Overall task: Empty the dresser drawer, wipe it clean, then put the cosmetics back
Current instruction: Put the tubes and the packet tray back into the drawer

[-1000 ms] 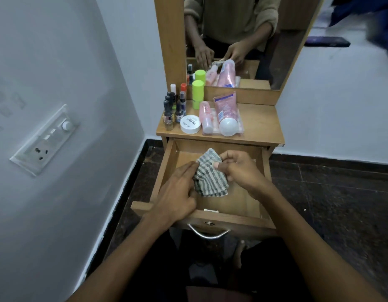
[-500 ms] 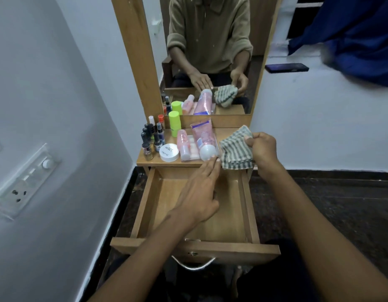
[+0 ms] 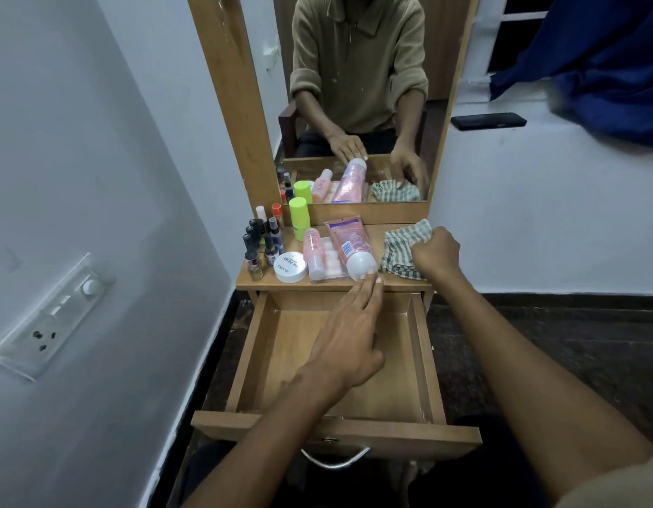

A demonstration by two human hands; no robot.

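Head view. The dresser drawer point(image 3: 339, 364) is pulled fully out toward the near side; its wooden floor is bare. A metal handle point(image 3: 336, 460) hangs from the drawer front.

The left hand point(image 3: 349, 341) extends over the drawer with fingers straight and together. Its fingertips point(image 3: 369, 284) reach the near edge of the dresser top point(image 3: 376, 221), touching or just short of the white cap of the pink tube point(image 3: 350, 245); contact cannot be confirmed.

The right hand point(image 3: 436, 253) is at the right end of the dresser top, fingers curled around the green-and-white checked cloth point(image 3: 400, 247). The cloth lies bunched on the surface, right of the pink tube.

The cosmetics stand on the dresser top, not in the drawer. From left: a cluster of small dark nail polish bottles point(image 3: 261, 247), a round white jar point(image 3: 290, 266), a lime-green capped container point(image 3: 299, 218) at the far side, a pink bottle point(image 3: 314, 251), and the pink tube lying on a clear flat packet point(image 3: 330, 260).

The mirror point(image 3: 358, 100) behind the top reflects these items and the person's hands. A switch plate point(image 3: 50, 320) is mounted on the left wall.
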